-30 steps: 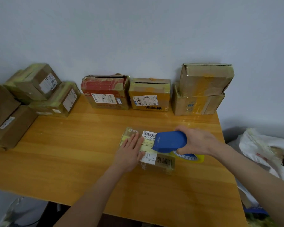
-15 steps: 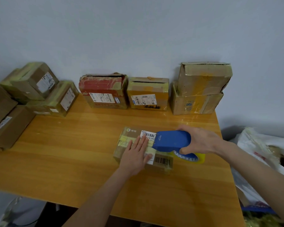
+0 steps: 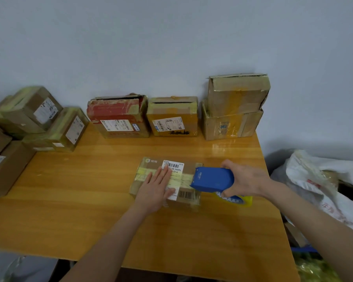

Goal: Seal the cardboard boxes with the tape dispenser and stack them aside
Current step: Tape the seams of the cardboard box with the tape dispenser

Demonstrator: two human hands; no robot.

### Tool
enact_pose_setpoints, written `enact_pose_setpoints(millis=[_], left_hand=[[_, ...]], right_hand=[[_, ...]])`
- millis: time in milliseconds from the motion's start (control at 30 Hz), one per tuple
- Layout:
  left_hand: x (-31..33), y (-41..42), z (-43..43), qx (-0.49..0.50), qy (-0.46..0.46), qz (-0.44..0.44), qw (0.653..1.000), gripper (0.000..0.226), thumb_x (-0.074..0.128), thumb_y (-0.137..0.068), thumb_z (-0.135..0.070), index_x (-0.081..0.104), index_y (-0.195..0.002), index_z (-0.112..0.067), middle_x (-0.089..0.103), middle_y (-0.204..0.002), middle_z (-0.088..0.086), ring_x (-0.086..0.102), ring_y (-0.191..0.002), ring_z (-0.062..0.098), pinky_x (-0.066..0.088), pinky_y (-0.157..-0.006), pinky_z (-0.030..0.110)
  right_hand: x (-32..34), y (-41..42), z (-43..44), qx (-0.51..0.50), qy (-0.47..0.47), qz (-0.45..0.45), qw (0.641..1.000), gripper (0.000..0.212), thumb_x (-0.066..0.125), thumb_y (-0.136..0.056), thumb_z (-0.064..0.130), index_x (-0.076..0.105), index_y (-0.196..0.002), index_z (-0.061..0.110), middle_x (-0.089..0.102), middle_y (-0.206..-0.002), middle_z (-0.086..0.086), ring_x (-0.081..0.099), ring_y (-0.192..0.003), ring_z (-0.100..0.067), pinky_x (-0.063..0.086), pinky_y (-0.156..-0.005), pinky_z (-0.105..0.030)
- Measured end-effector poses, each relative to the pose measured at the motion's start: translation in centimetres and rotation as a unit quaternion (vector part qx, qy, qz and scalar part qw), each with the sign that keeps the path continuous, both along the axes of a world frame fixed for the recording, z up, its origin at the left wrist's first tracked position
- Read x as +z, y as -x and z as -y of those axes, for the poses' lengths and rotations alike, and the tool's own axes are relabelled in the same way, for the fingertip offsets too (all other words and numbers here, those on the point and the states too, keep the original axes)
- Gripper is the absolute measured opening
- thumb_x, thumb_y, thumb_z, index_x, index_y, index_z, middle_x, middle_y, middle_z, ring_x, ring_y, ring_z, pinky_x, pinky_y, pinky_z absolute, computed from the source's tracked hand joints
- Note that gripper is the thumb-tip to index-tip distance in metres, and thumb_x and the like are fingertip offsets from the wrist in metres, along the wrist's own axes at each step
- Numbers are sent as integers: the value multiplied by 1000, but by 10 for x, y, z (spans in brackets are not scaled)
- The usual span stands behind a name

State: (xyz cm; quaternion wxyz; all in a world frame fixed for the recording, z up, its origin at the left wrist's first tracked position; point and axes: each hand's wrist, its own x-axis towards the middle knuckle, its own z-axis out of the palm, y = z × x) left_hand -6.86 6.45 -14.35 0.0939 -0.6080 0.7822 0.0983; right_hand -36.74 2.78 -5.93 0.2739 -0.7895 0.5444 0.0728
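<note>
A flat cardboard box point(image 3: 151, 165) with white barcode labels lies at the middle of the wooden table point(image 3: 80, 196). My left hand point(image 3: 156, 189) presses flat on its top, fingers straight. My right hand point(image 3: 246, 180) grips the blue tape dispenser point(image 3: 212, 180) at the box's right end, its yellowish tape roll point(image 3: 235, 199) hanging below. A strip of pale tape point(image 3: 144, 171) runs across the box top from its left end to the dispenser.
Taped boxes are piled at the left edge point(image 3: 35, 123). Along the wall stand a red-topped box point(image 3: 118, 117), a yellow-taped box point(image 3: 172, 117) and two stacked boxes point(image 3: 235, 106). White bags point(image 3: 322, 180) lie past the table's right edge.
My right hand has drawn the dispenser rightward along the box top to its right end, laying tape. My left hand has slid a little along the top, still pressing flat.
</note>
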Motion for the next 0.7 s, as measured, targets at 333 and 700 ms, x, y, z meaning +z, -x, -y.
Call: enact_pose_setpoints(millis=[333,700], left_hand=[[-7,49,-7,-3,38,-40,998,57,0,-96,-53,-19,-145,-30,-24,-154,-7,-27,-141,13,-14,-117,34],[-14,44,-5,-14,41,-24,999,57,0,-97,-54,-21,-144,-30,-25,-153,-7,-28,-139,12,-14,-117,33]], right_hand=[[-5,-4,0,9,6,10,1000,69,72,-71,48,35,-127,33,56,-103,6,57,-86,-17,53,-70,-33],[-9,49,7,-54,-73,82,993,69,75,-70,37,41,-130,35,60,-108,8,66,-86,-16,57,-80,-41]])
